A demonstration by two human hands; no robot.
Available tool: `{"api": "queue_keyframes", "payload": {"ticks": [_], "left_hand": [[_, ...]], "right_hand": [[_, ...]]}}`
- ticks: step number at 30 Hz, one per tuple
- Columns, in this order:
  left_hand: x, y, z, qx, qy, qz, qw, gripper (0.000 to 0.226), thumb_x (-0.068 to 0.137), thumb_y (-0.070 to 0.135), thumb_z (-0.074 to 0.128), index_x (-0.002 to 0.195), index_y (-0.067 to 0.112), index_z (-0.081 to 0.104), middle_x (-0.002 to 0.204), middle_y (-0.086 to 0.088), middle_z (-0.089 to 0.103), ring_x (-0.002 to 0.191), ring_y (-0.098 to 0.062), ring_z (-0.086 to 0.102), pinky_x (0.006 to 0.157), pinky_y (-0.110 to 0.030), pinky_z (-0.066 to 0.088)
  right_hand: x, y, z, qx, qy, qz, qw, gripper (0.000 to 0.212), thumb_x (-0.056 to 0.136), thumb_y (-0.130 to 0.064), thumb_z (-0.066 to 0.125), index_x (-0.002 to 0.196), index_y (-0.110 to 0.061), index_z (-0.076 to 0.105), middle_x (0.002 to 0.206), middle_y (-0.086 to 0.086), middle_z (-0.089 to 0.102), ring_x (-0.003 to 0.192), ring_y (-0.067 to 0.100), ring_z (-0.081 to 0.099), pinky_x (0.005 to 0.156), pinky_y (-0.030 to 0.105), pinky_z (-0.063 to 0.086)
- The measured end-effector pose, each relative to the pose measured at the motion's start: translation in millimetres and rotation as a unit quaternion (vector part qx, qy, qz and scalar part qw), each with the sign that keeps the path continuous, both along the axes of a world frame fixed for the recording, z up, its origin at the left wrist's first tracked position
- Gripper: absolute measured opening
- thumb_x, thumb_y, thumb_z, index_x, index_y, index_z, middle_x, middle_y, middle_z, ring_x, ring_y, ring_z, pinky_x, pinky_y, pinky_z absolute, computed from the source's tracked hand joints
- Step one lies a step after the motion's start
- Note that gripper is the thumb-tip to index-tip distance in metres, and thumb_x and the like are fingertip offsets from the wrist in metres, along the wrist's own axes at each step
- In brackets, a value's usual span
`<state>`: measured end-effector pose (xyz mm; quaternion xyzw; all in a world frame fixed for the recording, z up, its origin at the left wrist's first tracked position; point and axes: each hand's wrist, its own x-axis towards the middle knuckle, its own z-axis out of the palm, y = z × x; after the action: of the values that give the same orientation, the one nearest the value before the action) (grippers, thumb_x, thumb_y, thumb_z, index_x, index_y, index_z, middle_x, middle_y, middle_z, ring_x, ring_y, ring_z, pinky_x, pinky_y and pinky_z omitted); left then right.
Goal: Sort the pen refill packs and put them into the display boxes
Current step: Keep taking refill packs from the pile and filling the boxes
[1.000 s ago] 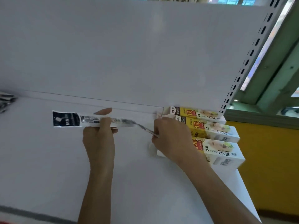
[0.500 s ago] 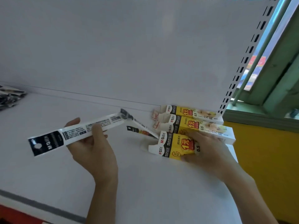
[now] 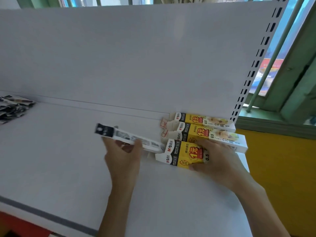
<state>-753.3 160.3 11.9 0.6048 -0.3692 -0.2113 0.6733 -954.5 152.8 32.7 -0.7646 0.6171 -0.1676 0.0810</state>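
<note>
My left hand (image 3: 124,155) grips a long white refill pack (image 3: 127,137) with a black header, its right end at the open mouth of the nearest display box (image 3: 181,155). That box is yellow, black and white and lies on its side on the white shelf (image 3: 68,168). My right hand (image 3: 217,159) is curled round its right part. Two more display boxes (image 3: 201,132) of the same kind lie behind it, against the back panel, with their flaps open to the left.
A heap of loose refill packs (image 3: 12,106) lies at the far left of the shelf. The white back panel (image 3: 136,57) rises behind, with a slotted upright (image 3: 256,65) at its right edge. A yellow wall (image 3: 282,177) and green window frame (image 3: 294,82) stand to the right.
My left hand has swung the refill pack round and to the right, bringing its end to the nearest box's mouth. My right hand stays on that box. The view has tilted up slightly.
</note>
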Motion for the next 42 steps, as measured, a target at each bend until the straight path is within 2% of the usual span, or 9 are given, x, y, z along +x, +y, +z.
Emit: {"api": "queue_keyframes", "payload": {"ticks": [4,7,11,18,21,25,29,34,42], "left_hand": [[-7,-5,-4,0.199,-0.061,-0.212,0.955,0.023,0.074,0.026,0.074,0.091,0.023,0.059,0.090,0.006,0.070,0.073,0.003,0.064,0.063,-0.011,0.049],[-2,-4,-1,0.155,-0.210,-0.065,0.963,0.033,0.077,0.048,0.060,0.089,0.018,0.066,0.090,0.004,0.063,0.082,-0.010,0.060,0.069,-0.021,0.042],[21,-10,1,0.150,-0.084,0.044,0.984,0.036,0.088,0.038,0.053,0.109,0.008,0.054,0.108,-0.009,0.056,0.094,-0.024,0.054,0.077,-0.028,0.037],[18,-7,-3,0.212,-0.168,-0.168,0.948,0.020,0.083,0.018,0.057,0.066,0.019,0.068,0.060,0.008,0.067,0.058,-0.003,0.057,0.051,-0.005,0.037],[31,-12,-5,0.178,-0.235,-0.047,0.954,0.010,0.084,0.018,0.059,0.089,0.022,0.066,0.088,0.003,0.067,0.089,-0.017,0.059,0.071,-0.018,0.041],[54,-34,-14,0.284,-0.351,-0.003,0.892,0.051,0.092,0.037,0.047,0.140,0.023,0.037,0.147,-0.011,0.033,0.136,-0.030,0.025,0.106,-0.046,0.025],[55,-42,-30,0.352,-0.438,-0.021,0.827,0.047,0.091,0.050,0.041,0.134,0.033,0.043,0.143,-0.007,0.039,0.131,-0.035,0.029,0.107,-0.049,0.022],[69,-34,-29,0.262,-0.380,0.036,0.886,0.025,0.088,0.029,0.056,0.111,0.023,0.064,0.114,-0.003,0.065,0.109,-0.028,0.052,0.088,-0.037,0.039],[65,-34,-25,0.317,-0.419,-0.016,0.851,0.035,0.091,0.040,0.051,0.124,0.032,0.056,0.129,-0.005,0.046,0.121,-0.030,0.035,0.101,-0.040,0.027]], "right_hand": [[0,1,2,-0.006,0.001,0.006,1.000,0.066,0.073,-0.046,0.070,0.132,-0.031,0.043,0.135,-0.012,0.048,0.124,0.012,0.040,0.104,0.029,0.026],[-2,3,4,-0.013,-0.018,0.005,1.000,0.067,0.073,-0.044,0.071,0.133,-0.033,0.043,0.133,-0.013,0.049,0.122,0.011,0.042,0.103,0.028,0.028],[-6,5,5,-0.017,-0.043,-0.004,0.999,0.068,0.073,-0.043,0.071,0.133,-0.036,0.041,0.131,-0.015,0.049,0.119,0.011,0.041,0.101,0.028,0.029],[-6,5,2,-0.025,-0.032,0.003,0.999,0.068,0.073,-0.045,0.070,0.134,-0.034,0.041,0.133,-0.014,0.049,0.121,0.010,0.041,0.102,0.028,0.028],[-7,4,2,-0.026,-0.028,0.004,0.999,0.068,0.073,-0.045,0.070,0.134,-0.033,0.041,0.133,-0.014,0.048,0.121,0.011,0.041,0.102,0.029,0.029],[-5,4,-1,-0.029,-0.013,0.015,0.999,0.068,0.074,-0.047,0.069,0.134,-0.034,0.041,0.136,-0.014,0.046,0.124,0.010,0.040,0.104,0.028,0.027],[-4,3,-1,-0.038,-0.001,0.014,0.999,0.066,0.075,-0.048,0.068,0.134,-0.034,0.041,0.136,-0.014,0.047,0.125,0.011,0.040,0.103,0.027,0.027],[-7,0,-2,-0.041,0.013,-0.001,0.999,0.064,0.077,-0.047,0.066,0.134,-0.033,0.040,0.132,-0.012,0.051,0.120,0.014,0.045,0.102,0.028,0.028],[-6,-5,-3,-0.028,0.021,-0.011,0.999,0.064,0.077,-0.049,0.065,0.134,-0.033,0.041,0.135,-0.011,0.050,0.123,0.014,0.044,0.103,0.029,0.029]]}}
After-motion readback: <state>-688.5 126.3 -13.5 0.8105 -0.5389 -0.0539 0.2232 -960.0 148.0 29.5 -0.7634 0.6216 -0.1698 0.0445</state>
